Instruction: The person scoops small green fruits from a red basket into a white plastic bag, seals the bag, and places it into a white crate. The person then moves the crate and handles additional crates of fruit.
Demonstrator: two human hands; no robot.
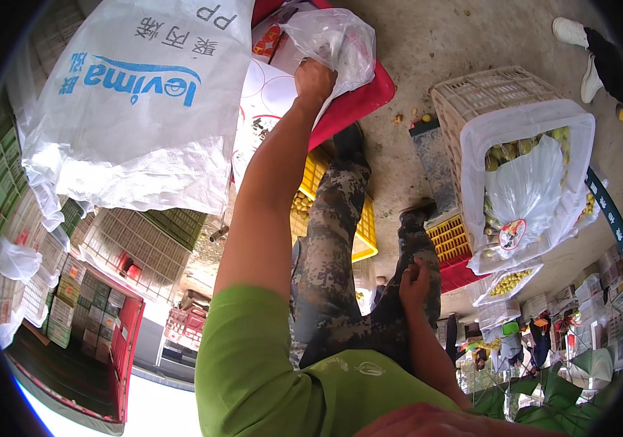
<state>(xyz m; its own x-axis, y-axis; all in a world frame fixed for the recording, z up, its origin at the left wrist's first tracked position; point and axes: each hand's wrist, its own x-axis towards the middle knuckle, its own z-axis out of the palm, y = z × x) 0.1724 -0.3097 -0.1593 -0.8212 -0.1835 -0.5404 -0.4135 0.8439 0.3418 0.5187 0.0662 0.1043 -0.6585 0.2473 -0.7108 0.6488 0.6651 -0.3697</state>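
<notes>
My left hand (314,81) reaches forward, its fingers closed on a crumpled clear plastic bag (351,46). The bag lies over a red-edged container (358,106) lined with white printed sheets (268,82). My right hand (415,283) hangs by my right thigh, fingers loosely curled, with nothing visible in it. Left of my left arm spreads a large white woven plastic sack (126,125) with printed writing. A yellow plastic crate (367,229) with small round green-yellow fruits (301,205) stands beyond and beside my left leg.
To the right, a beige crate (500,93) with a white liner holds fruits and a clear bag (524,185) with a round sticker. A red-rimmed yellow crate (449,237) is beside it. A person's white shoes (571,31) show top right. Stacked crates and a red-framed truck bed (131,349) stand left.
</notes>
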